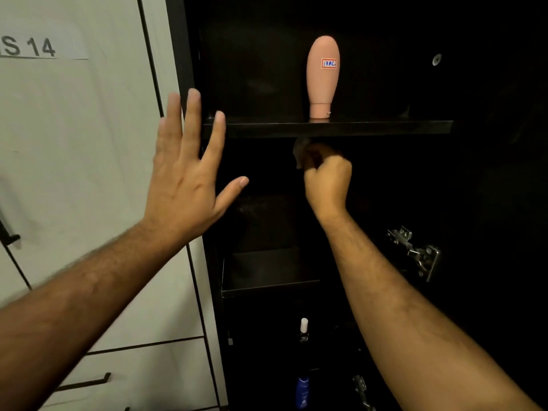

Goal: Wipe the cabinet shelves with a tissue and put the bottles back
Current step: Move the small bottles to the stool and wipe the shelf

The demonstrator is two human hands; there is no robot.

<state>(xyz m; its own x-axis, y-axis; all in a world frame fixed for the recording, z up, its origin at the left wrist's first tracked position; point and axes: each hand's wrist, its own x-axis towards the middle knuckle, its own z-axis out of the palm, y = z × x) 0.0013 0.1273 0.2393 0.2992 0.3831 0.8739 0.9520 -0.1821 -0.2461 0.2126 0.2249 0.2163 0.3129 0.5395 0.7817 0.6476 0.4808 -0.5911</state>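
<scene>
1. Black board makes up the open cabinet that we face; its inside is very dark and we make out little of the far wall.
2. We see a peach bottle standing cap-down on the upper shelf, near the shelf's front edge, with a small red-framed label on its side.
3. Our left hand is spread wide and holds nothing, fingers straight and pointing up. It is raised in front of the cabinet's left frame, and we cannot tell whether it touches the frame.
4. Our right hand is curled into a fist just under the upper shelf, gripping a crumpled tissue that pokes out at the top of the fist, close beneath the shelf's underside. Whether the tissue touches the board, we cannot tell.
5. Lower down lies a second shelf, to the left of our right forearm.
6. Below that, in the gloom, we pick out a small bottle with a white cap and, nearer to us, a blue bottle.
7. Two metal hinges sit on the cabinet's right side.
8. To the left are pale cupboard fronts with dark handles and a paper sign reading "S 14".
</scene>
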